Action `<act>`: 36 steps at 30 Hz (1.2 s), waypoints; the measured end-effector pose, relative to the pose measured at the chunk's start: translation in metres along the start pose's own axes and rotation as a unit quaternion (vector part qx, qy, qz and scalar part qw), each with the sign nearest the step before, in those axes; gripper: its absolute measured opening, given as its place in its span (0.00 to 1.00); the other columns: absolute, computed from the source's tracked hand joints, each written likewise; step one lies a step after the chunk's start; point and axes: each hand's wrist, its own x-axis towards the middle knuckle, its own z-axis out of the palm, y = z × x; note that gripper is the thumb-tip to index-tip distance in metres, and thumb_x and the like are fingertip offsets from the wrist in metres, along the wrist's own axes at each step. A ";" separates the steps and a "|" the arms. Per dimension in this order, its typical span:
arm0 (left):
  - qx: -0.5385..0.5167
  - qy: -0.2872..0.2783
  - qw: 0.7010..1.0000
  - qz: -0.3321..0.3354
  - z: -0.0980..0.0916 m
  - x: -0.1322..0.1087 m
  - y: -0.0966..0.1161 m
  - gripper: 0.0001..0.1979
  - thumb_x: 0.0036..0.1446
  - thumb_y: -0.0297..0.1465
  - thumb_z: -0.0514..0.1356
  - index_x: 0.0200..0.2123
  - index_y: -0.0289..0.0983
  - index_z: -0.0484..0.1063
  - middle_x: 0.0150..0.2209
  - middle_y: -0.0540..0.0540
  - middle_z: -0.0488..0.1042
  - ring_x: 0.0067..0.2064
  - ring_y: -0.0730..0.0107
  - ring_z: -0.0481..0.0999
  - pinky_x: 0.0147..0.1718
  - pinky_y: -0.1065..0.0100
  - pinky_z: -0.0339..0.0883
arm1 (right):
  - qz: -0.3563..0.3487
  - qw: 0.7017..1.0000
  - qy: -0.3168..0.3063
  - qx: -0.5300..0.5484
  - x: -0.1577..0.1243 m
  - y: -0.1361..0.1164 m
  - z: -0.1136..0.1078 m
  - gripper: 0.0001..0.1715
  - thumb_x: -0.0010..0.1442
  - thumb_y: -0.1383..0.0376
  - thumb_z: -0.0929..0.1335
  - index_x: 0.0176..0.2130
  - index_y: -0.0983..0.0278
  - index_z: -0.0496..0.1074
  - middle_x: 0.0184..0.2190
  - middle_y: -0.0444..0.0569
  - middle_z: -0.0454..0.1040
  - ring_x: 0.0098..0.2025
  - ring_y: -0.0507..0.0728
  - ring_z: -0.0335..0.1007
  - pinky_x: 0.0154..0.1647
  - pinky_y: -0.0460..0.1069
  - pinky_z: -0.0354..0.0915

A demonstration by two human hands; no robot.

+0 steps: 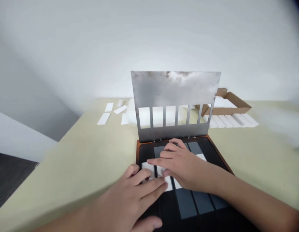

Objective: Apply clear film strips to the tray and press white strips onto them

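Observation:
In front of me lies a black board (171,206) with a brown edge and several grey rectangular slots. White cards (148,167) lie across its middle row, partly covered by my hands. My left hand (137,196) rests at the board's left side, fingers apart and fingertips on or just over the cards. Over the same row is my right hand (180,161), its fingers spread and its index fingertip at the top of the leftmost card. Hinged to the back edge, a metal plate (175,90) with a row of rectangular windows stands upright.
A cardboard box (236,100) holding white cards is at the back right, with a row of white stacks (230,120) before it. Loose white cards (104,118) lie at the back left of the pale yellow table (91,151). Behind the table rises a white wall.

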 end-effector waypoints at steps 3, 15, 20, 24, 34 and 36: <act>0.021 -0.005 1.000 -0.013 -0.009 0.004 0.001 0.25 0.71 0.41 0.58 0.63 0.32 0.72 0.59 0.44 0.79 0.47 0.57 0.71 0.46 0.56 0.54 | 0.003 1.000 0.018 0.000 0.001 0.000 0.003 0.38 0.62 0.77 0.68 0.68 0.57 0.66 0.47 0.47 0.79 0.53 0.61 0.64 0.68 0.63 0.45; -0.008 0.006 1.000 -0.015 -0.003 0.002 0.000 0.24 0.71 0.38 0.57 0.63 0.31 0.72 0.60 0.43 0.78 0.47 0.56 0.69 0.48 0.55 0.53 | 0.109 0.982 0.106 -0.108 0.002 -0.001 0.008 0.23 0.75 0.56 0.65 0.59 0.66 0.77 0.59 0.57 0.74 0.60 0.70 0.61 0.64 0.67 0.53; -0.017 0.000 1.000 -0.015 -0.002 0.001 -0.002 0.25 0.72 0.39 0.56 0.65 0.32 0.71 0.64 0.45 0.75 0.47 0.57 0.69 0.48 0.55 0.54 | 0.101 0.989 0.099 -0.042 0.002 -0.004 0.005 0.10 0.73 0.60 0.69 0.47 0.62 0.80 0.55 0.51 0.77 0.60 0.67 0.62 0.63 0.64 0.53; -0.007 -0.009 1.000 -0.019 -0.006 0.004 -0.002 0.23 0.73 0.39 0.56 0.64 0.34 0.72 0.62 0.46 0.77 0.46 0.59 0.71 0.48 0.56 0.55 | 0.123 0.988 0.089 0.030 0.002 -0.006 -0.001 0.13 0.68 0.67 0.72 0.53 0.61 0.75 0.44 0.45 0.81 0.53 0.61 0.66 0.59 0.60 0.54; -0.039 0.050 0.996 -0.063 0.000 0.000 -0.008 0.16 0.70 0.34 0.60 0.58 0.41 0.77 0.45 0.42 0.73 0.45 0.57 0.67 0.46 0.58 0.56 | 0.058 0.994 0.050 -0.077 -0.001 -0.009 -0.004 0.10 0.67 0.70 0.70 0.34 0.61 0.78 0.34 0.44 0.78 0.46 0.59 0.68 0.64 0.63 0.47; -0.052 0.047 0.995 -0.068 -0.001 0.001 -0.010 0.16 0.69 0.31 0.60 0.58 0.42 0.78 0.46 0.41 0.71 0.46 0.57 0.67 0.47 0.58 0.57 | 0.041 0.991 0.050 -0.114 -0.002 -0.010 -0.003 0.08 0.64 0.72 0.71 0.33 0.61 0.78 0.32 0.44 0.77 0.46 0.59 0.68 0.67 0.64 0.44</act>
